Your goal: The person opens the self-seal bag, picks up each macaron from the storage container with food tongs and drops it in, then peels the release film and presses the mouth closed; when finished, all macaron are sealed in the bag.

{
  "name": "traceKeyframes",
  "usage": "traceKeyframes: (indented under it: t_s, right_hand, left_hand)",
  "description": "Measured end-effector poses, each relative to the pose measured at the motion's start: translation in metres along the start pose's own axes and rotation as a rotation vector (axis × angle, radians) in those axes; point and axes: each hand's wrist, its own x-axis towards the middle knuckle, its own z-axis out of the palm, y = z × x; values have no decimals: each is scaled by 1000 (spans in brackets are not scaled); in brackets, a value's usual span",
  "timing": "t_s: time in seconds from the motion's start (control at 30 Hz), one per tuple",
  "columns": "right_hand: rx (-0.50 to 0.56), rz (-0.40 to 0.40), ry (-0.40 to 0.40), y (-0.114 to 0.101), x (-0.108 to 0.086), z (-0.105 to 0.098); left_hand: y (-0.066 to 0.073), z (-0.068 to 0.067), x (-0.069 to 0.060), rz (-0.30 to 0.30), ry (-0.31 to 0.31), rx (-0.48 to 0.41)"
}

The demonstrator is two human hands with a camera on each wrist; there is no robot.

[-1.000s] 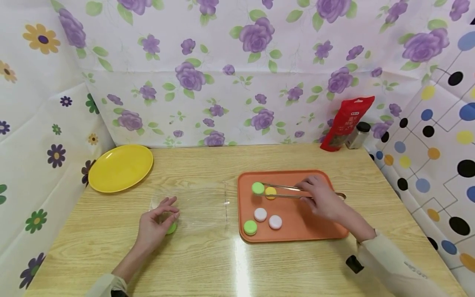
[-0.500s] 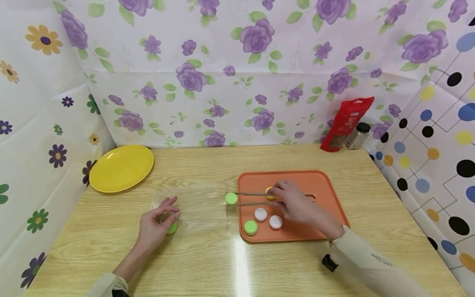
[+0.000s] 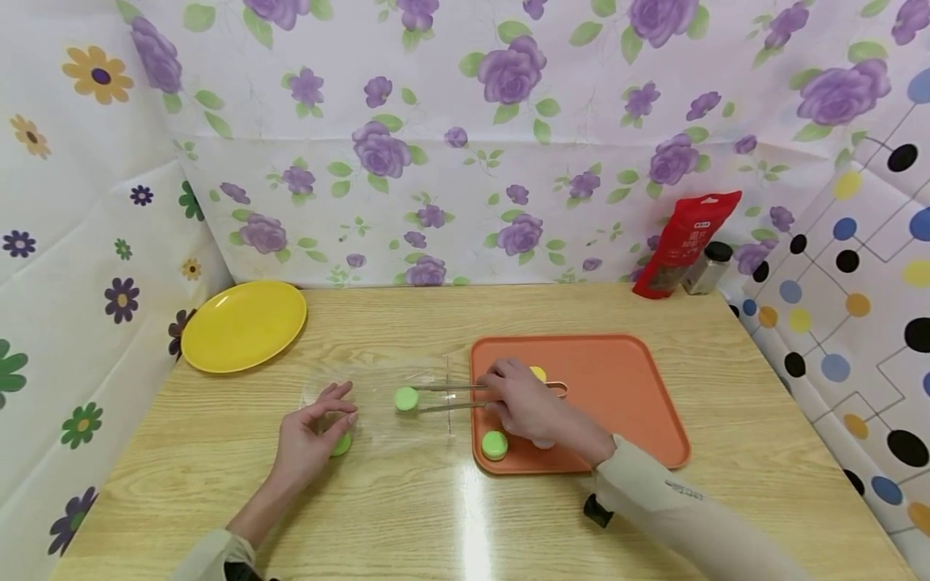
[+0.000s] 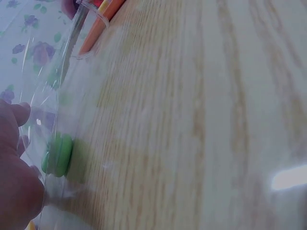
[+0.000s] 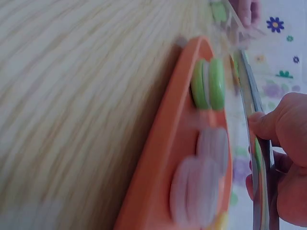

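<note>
My left hand (image 3: 312, 432) pinches the near-left part of a clear plastic bag (image 3: 378, 428), which lies on the wooden table. Through the film in the left wrist view shows a green macaron (image 4: 58, 155), close to my fingers. My right hand (image 3: 526, 403) grips metal tongs (image 3: 450, 387) that point left past the bag's mouth. Between the tongs' tips is another green macaron (image 3: 407, 399), over the bag; whether it touches the film I cannot tell. On the orange tray (image 3: 603, 347) sit a green macaron (image 3: 495, 445), pale macarons (image 5: 194, 190) and a yellow macaron (image 3: 538, 374) half hidden by my right hand.
A yellow plate (image 3: 243, 327) lies at the back left. Against the back wall at the right stand a red pouch (image 3: 686, 242) and a glass jar (image 3: 708, 268) with a black lid. Patterned sheets form walls at the back and both sides.
The right hand has carried the tongs and their green macaron leftward, off the tray and over the clear bag. The left hand has stayed in place, pinching the bag.
</note>
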Motion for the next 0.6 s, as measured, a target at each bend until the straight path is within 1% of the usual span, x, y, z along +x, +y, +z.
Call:
traceKeyframes:
  t_s: [0.2,0.33,0.43,0.6]
  right_hand:
    - [-2,7,-46,-16,20,11]
    - [-25,3,-52,-24,33,19]
    - [-35,-2,-60,-29,40,24]
    - [-10,10,-70,-35,49,32]
  left_hand:
    - [-1,0,0,17,6,1]
    - [-1,1,0,32,14,-1]
    - [-1,2,0,38,25,-3]
    - [-1,3,0,53,41,3]
